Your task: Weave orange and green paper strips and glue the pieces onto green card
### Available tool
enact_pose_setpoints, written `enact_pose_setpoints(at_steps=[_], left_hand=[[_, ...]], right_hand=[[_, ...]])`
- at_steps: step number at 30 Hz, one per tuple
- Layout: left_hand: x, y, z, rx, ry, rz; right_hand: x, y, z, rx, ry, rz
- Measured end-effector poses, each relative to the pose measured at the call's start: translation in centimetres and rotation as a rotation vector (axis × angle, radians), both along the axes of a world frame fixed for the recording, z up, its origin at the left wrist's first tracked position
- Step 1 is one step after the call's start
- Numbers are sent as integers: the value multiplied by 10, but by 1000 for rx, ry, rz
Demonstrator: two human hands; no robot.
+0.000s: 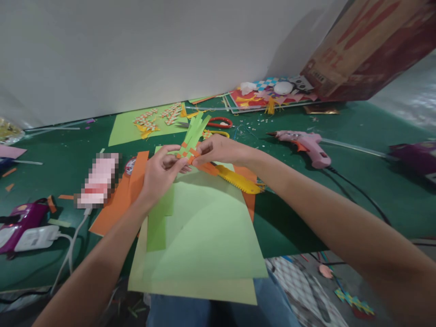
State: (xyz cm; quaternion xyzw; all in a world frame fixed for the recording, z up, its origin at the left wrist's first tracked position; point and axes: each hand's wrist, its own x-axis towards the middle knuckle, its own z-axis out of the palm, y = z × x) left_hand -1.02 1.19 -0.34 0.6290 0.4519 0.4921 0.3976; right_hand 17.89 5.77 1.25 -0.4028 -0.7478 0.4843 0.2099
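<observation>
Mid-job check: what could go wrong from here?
The green strips fan out above the woven paper and might slip loose if the left hand or right hand relaxes. The scissors just behind could snag a strip. The yellow tool near the right hand might get knocked.

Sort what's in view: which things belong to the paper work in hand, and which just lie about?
Job in hand:
woven paper piece, held by left hand and right hand
orange paper, bright green paper: probably stock, by matching colours

Lying about, apparently:
pink glue gun
blurred pink item
carton
</observation>
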Motion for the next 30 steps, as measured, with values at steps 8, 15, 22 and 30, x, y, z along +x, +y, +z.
enact_pose_setpoints(at_steps=[8, 15, 22, 30], left_hand=[[1, -1, 2, -14, 16, 20], [2, -2, 5, -70, -17, 29], [2, -1, 6, -109, -43, 27], [0, -2, 7, -133, -23, 17]], right_hand=[[-2, -1, 4, -6, 116, -122], [-5, -1, 4, 45, 142, -156], [-4, 2, -2, 85, 130, -123], [-4, 1, -2, 125, 150, -121]])
